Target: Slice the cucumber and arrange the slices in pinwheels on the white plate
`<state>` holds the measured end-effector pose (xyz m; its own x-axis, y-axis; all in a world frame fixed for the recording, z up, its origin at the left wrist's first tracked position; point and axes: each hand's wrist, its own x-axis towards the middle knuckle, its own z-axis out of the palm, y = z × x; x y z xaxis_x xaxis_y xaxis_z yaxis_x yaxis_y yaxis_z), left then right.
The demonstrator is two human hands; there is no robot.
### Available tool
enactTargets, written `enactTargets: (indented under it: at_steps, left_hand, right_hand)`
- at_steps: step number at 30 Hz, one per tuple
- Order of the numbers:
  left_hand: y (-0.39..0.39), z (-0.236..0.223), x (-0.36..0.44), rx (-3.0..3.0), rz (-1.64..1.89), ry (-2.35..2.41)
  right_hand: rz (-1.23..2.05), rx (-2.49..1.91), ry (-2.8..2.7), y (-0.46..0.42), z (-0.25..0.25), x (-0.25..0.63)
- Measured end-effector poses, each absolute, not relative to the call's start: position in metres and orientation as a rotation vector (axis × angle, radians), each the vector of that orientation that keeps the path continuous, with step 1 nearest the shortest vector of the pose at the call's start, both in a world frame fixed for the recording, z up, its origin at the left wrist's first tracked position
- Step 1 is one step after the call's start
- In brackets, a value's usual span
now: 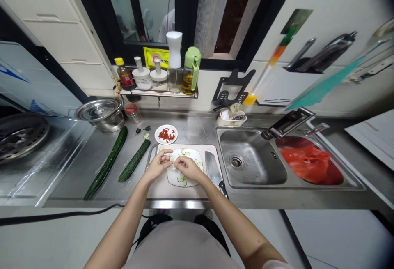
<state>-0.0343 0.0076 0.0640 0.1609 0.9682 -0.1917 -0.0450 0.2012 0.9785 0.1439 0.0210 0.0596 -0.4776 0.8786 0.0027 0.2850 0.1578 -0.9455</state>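
Observation:
Over a white square plate [188,183] my two hands nearly meet at the fingertips. Thumb and index finger of my left hand [159,165] close on what looks like a thin cucumber slice [171,160]. My right hand [187,168] pinches at the same spot, its fingertips partly hiding the slice. Folded cucumber slices [182,180] lie in small groups on the plate. Beneath the plate is a light cutting board [160,191], with a kitchen knife [213,168] lying along its right side. A small white dish [166,134] of red berries stands just behind the board.
Left of the board lie a whole cucumber [107,164] and a cut cucumber [134,161]. A lidded steel pot [103,114] stands farther back. The sink [252,158] is at right, with a red plastic bag [304,163] in its second basin. Seasoning bottles line a rack [160,93].

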Motion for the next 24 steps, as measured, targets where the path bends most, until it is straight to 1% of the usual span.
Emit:
enactTargets:
  at_steps: [4, 14, 17, 24]
  left_hand:
    - [0.009, 0.056, -0.035, 1.224, 0.962, 1.128]
    - [0.006, 0.029, -0.032, 1.46, 0.951, 1.283]
    - [0.006, 0.017, -0.033, 1.503, 0.926, 1.367]
    - [0.009, -0.002, -0.034, 1.649, 0.716, 1.629]
  right_hand:
    - [1.479, -1.111, -1.801, 0.027, 0.054, 0.142]
    - [1.647, -1.314, -1.726, 0.035, 0.03, 0.134]
    - [1.614, -1.366, -1.764, 0.038, 0.018, 0.133]
    - [1.352, -1.499, -2.066, 0.043, 0.002, 0.133]
